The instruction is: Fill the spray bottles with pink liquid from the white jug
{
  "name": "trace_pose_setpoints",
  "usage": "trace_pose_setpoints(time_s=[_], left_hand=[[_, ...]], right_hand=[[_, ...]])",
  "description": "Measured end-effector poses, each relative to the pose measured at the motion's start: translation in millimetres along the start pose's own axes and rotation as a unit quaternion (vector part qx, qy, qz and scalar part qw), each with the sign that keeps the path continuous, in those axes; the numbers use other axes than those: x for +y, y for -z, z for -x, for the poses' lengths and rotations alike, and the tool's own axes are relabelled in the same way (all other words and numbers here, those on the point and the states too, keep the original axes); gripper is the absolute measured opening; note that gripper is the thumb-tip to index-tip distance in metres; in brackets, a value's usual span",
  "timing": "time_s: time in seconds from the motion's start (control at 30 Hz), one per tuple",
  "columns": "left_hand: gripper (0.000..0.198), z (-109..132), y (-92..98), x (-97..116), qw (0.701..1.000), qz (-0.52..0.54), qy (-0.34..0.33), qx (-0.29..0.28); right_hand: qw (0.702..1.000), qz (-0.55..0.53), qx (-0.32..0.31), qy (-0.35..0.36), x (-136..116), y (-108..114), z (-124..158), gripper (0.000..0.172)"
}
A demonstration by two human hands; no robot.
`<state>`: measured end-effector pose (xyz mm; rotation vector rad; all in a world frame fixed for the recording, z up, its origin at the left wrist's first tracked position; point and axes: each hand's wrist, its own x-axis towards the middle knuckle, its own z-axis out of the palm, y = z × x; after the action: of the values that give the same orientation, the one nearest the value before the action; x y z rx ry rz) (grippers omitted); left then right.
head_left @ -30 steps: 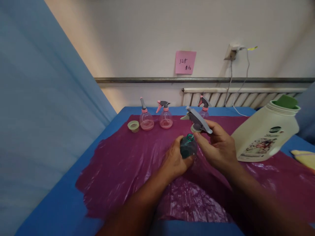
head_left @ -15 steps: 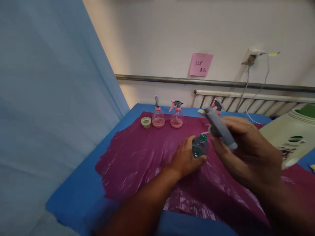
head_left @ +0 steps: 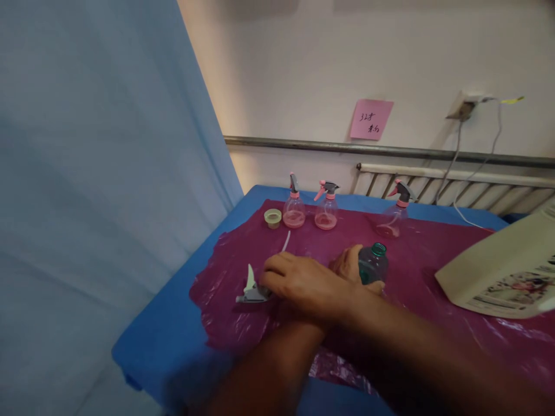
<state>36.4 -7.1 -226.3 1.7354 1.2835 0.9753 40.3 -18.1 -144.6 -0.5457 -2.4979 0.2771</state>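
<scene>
My left hand (head_left: pixel 349 266) is wrapped round a small dark green clear bottle (head_left: pixel 373 264), which stands on the purple plastic sheet with its neck uncapped. Crossing over the left forearm, my right hand (head_left: pixel 306 283) reaches to the left with curled fingers on a grey spray trigger head (head_left: pixel 254 295). The head lies low at the sheet with its pale trigger upward, and its thin white tube points away from me. The right fingertips are partly hidden, as is the lower part of the bottle behind the left fingers.
Pink-topped spray bottles (head_left: pixel 326 214) with pink liquid stand along the back, beside a small pale-green bowl (head_left: pixel 273 218). A large cream jug (head_left: pixel 498 268) is at the right. The purple sheet (head_left: pixel 229 260) covers a blue table; a blue curtain (head_left: pixel 108 144) hangs left.
My right hand has carried the spray head from the right, across my left arm, down to the left side of the sheet. My left hand still holds the bottle. The view has shifted slightly.
</scene>
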Motion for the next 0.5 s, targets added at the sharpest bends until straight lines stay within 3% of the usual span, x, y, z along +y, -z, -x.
trace_pose_setpoints(time_s=[0.07,0.17,0.37,0.5], left_hand=[[0.105,-4,2.0,-1,0.998,-0.036,0.002,-0.041],[0.109,-8,0.3,-5,0.997,-0.057,0.002,-0.048],[0.111,-11,-8.5,-18,0.998,-0.058,-0.013,-0.03],[0.111,-13,-5.8,-20,0.998,-0.057,-0.006,-0.028]], right_hand=[[0.997,0.033,-0.063,0.043,1,-11,-16,0.015],[0.985,0.102,-0.126,0.063,6,-24,-33,0.007],[0.977,0.122,-0.17,0.034,19,-44,-33,0.009],[0.98,0.112,-0.165,0.02,17,-40,-26,0.013]])
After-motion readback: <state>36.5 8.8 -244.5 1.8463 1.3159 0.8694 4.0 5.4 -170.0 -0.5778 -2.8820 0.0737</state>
